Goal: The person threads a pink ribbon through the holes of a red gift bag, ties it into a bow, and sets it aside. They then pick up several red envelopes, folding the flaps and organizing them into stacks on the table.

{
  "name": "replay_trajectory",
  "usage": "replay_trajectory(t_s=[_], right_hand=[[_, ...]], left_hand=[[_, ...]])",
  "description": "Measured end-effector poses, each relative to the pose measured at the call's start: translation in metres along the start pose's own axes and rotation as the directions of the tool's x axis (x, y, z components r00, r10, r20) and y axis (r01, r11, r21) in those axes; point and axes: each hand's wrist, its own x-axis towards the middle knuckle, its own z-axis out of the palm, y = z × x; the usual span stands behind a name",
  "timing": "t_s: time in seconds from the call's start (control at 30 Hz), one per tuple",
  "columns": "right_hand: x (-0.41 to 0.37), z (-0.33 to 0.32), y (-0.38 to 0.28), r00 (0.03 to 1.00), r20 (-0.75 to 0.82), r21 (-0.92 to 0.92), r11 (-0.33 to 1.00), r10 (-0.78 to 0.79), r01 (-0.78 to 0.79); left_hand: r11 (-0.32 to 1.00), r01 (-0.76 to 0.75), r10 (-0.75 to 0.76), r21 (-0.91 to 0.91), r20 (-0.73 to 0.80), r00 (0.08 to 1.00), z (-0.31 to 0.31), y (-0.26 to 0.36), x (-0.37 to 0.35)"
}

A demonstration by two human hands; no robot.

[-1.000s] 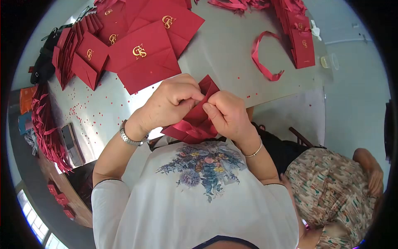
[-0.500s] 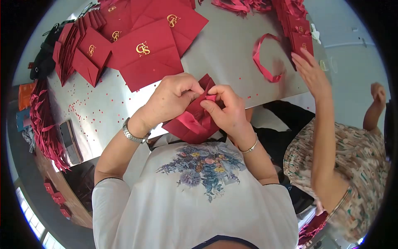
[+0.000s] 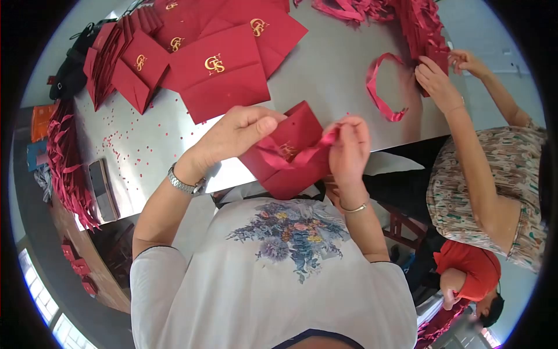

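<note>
A small dark-red paper bag [image 3: 299, 180] with a gold monogram tilts at the table's near edge, just before my white shirt. My left hand [image 3: 244, 132] grips its upper left edge; some of its fingers are hidden at the bag. A shiny red ribbon [image 3: 311, 156] runs across the bag's front in a slack loop. Its right part is pinched between the thumb and fingers of my right hand [image 3: 351, 145], which is held off the bag's right side and slightly blurred.
Flat red bags [image 3: 224, 75] with gold monograms lie at the back left. A loose ribbon loop [image 3: 372, 87] rests right of centre. Red confetti dots and a phone [image 3: 103, 189] are on the left, beside hanging ribbons [image 3: 64, 168]. A co-worker's hands [image 3: 439, 84] handle bags at right.
My right hand has moved right, drawing the ribbon away from the bag's top. My left thumb has lifted. The co-worker's second hand has come to the bags, and a person in red shows behind.
</note>
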Motion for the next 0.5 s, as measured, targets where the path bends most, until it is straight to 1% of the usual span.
replay_trajectory(t_s=[0.03,0.07,0.1,0.13,0.17,0.2,0.23,0.27,0.3,0.33,0.37,0.4,0.43,0.47,0.5], right_hand=[[0.005,0.001,-0.007,0.998,-0.063,-0.074,0.997,0.000,-0.005],[0.006,0.000,-0.012,0.992,-0.127,-0.147,0.989,-0.010,-0.009],[0.012,-0.007,-0.011,0.971,-0.173,-0.362,0.927,-0.167,0.095],[0.017,-0.010,-0.021,0.955,-0.111,-0.536,0.826,-0.275,0.175],[0.022,-0.010,-0.033,0.929,-0.028,-0.684,0.685,-0.369,0.251],[0.026,-0.012,-0.039,0.904,-0.150,-0.637,0.739,-0.400,0.221],[0.030,-0.012,-0.044,0.867,-0.272,-0.581,0.789,-0.419,0.199],[0.033,-0.014,-0.047,0.807,-0.363,-0.539,0.812,-0.465,0.225],[0.036,-0.018,-0.049,0.799,-0.391,-0.478,0.843,-0.457,0.248],[0.036,-0.021,-0.049,0.791,-0.417,-0.417,0.868,-0.447,0.270],[0.035,-0.018,-0.048,0.837,-0.341,-0.445,0.858,-0.428,0.257],[0.030,-0.011,-0.048,0.868,-0.323,-0.437,0.873,-0.378,0.218],[0.024,0.002,-0.048,0.894,-0.306,-0.431,0.885,-0.329,0.178],[0.021,0.021,-0.049,0.875,-0.402,-0.187,0.960,-0.270,0.210],[0.018,0.014,-0.057,0.965,-0.229,0.076,0.986,-0.130,0.151]], left_hand=[[1.000,-0.003,0.003,0.004,0.010,1.000,-0.003,0.002,-0.004],[0.985,0.118,-0.106,-0.125,0.101,0.989,-0.006,0.008,-0.009],[0.985,0.120,-0.109,-0.125,0.094,0.990,-0.008,0.006,-0.012],[0.983,0.122,-0.115,-0.135,0.062,0.991,-0.011,0.002,-0.015],[0.982,0.122,-0.119,-0.145,0.031,0.992,-0.012,-0.001,-0.018],[0.982,0.120,-0.118,-0.148,0.023,0.993,-0.011,-0.001,-0.023],[0.951,0.111,-0.108,-0.290,0.026,0.994,-0.009,0.001,-0.028],[0.901,0.097,-0.095,-0.424,0.027,0.995,-0.007,0.002,-0.033],[0.871,0.129,-0.123,-0.474,0.043,0.991,-0.004,0.008,-0.035],[0.870,0.122,-0.121,-0.478,0.035,0.992,-0.002,0.006,-0.035],[0.944,0.125,-0.130,-0.306,0.004,0.992,0.001,0.003,-0.034],[0.984,0.129,-0.133,-0.123,-0.029,0.991,0.005,0.001,-0.033],[0.993,0.081,-0.089,-0.085,-0.095,0.992,0.009,-0.001,-0.032],[0.993,0.075,-0.084,-0.087,-0.103,0.991,0.010,-0.003,-0.031],[0.993,0.118,-0.119,-0.015,-0.163,0.980,0.010,-0.004,-0.032]])
